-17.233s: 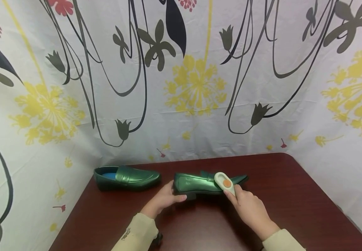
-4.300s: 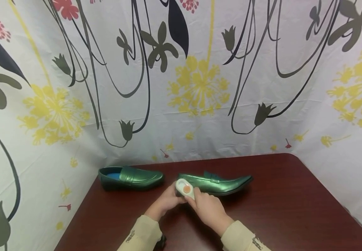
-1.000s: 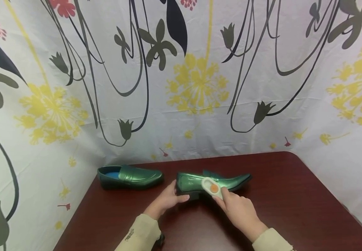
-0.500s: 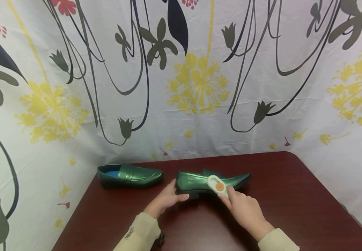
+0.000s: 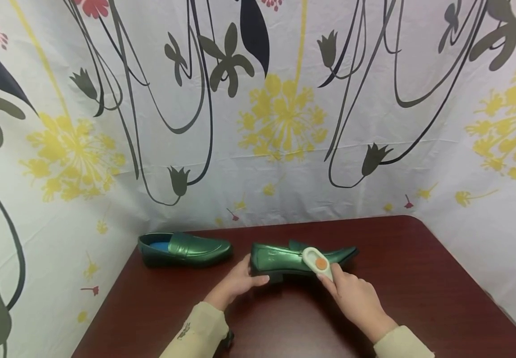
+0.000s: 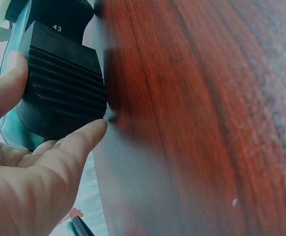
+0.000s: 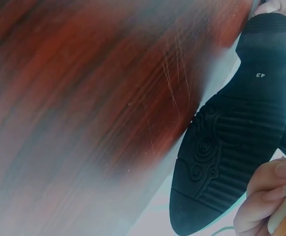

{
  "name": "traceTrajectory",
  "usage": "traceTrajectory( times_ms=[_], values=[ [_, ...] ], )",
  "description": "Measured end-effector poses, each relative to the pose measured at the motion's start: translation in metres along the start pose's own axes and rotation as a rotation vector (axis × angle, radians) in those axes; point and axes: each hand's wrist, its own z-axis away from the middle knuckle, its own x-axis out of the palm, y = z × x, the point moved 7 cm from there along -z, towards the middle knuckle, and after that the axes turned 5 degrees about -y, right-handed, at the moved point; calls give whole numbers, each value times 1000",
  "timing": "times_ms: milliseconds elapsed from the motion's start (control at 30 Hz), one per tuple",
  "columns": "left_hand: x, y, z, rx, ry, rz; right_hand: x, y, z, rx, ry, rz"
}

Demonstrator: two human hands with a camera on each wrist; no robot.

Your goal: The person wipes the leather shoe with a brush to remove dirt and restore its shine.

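My left hand (image 5: 238, 281) grips a shiny green loafer (image 5: 273, 258) by its heel, thumb on the near side. The loafer is tilted, toe pointing right; its black sole (image 7: 236, 118), marked 43, shows in both wrist views. Fingers of my left hand (image 6: 49, 167) wrap the ridged heel block (image 6: 66, 83). My right hand (image 5: 360, 301) holds a pale brush (image 5: 318, 262) with an orange dot, against the loafer's side near the front. Its dark bristles are mostly hidden behind the handle. A second green loafer (image 5: 199, 250) with a blue insole stands upright at the left.
The dark red-brown wooden table (image 5: 419, 288) reaches back to a white floral cloth (image 5: 222, 164) hung behind and at both sides. A small black object (image 5: 228, 340) shows beside the left sleeve (image 5: 199, 328).
My right hand has slid the brush rightward along the loafer's side, from the middle toward the toe; some seconds ago it was at the heel. My left hand keeps its grip on the heel.
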Motion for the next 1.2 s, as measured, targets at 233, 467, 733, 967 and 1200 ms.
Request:
traceTrajectory(
  times_ms=[233, 467, 733, 967, 1200],
  values=[
    [1, -2, 0, -6, -7, -2, -1, 13, 1, 51, -17, -46],
    [1, 0, 2, 7, -10, -4, 0, 23, 1, 97, -72, -65],
    [0, -1, 0, -2, -6, -21, -1, 32, 2, 112, -91, -70],
    [0, -3, 0, -11, -11, -16, -3, 44, 3, 132, -76, -75],
    [-1, -3, 0, -18, -14, -4, -6, 50, 1, 131, -73, -81]
  ],
)
